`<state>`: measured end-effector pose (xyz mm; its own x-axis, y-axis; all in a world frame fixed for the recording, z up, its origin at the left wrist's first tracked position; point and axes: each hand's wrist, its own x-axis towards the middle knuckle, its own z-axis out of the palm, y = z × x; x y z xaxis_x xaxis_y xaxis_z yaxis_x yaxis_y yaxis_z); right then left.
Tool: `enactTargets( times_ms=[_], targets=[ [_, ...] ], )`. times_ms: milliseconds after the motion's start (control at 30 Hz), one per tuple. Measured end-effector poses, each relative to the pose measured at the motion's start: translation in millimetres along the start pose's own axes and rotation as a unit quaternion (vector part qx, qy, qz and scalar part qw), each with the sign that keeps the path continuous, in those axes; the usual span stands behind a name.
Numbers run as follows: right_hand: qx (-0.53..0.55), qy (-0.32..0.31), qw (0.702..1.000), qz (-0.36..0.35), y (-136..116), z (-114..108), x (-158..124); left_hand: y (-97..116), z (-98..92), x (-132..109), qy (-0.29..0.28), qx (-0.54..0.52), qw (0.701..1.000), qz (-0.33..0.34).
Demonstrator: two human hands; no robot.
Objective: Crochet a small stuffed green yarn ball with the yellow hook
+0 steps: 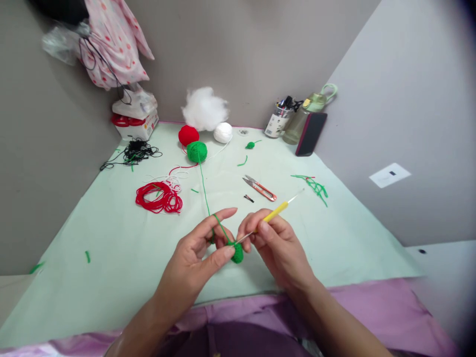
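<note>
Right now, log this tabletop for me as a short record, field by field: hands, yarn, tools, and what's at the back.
Left hand: pinching a small green crocheted piece, green strand running to it
Right hand: holding a yellow-handled hook, one metal end at the piece
Yarn balls: green ball in front, red ball and white ball behind
Loose yarn: red coil, black tangle, green scraps
Nearby tool: orange-handled snips
Back: white stuffing
Back right: pen cup, bottle, phone
</note>
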<state>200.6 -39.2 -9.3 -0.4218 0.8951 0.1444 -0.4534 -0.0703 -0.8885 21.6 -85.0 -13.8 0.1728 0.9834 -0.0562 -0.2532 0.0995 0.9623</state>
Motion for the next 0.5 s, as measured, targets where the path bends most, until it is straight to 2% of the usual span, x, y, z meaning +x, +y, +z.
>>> enactTargets(
  times_ms=[167,233,500],
  targets=[
    [-0.072,0.009,0.995,-0.063,10.7,1.0,-4.3,-3.0,3.0,1.6,0.012,-0.025,0.999,-0.022],
    [-0.080,0.015,0.995,-0.066,12.7,0.3,-4.7,-3.3,4.2,2.0,0.026,-0.029,0.999,-0.028],
    [0.063,0.075,0.995,0.033,8.1,5.7,1.2,-2.8,6.7,4.8,0.055,-0.037,0.998,-0.022]
  ],
)
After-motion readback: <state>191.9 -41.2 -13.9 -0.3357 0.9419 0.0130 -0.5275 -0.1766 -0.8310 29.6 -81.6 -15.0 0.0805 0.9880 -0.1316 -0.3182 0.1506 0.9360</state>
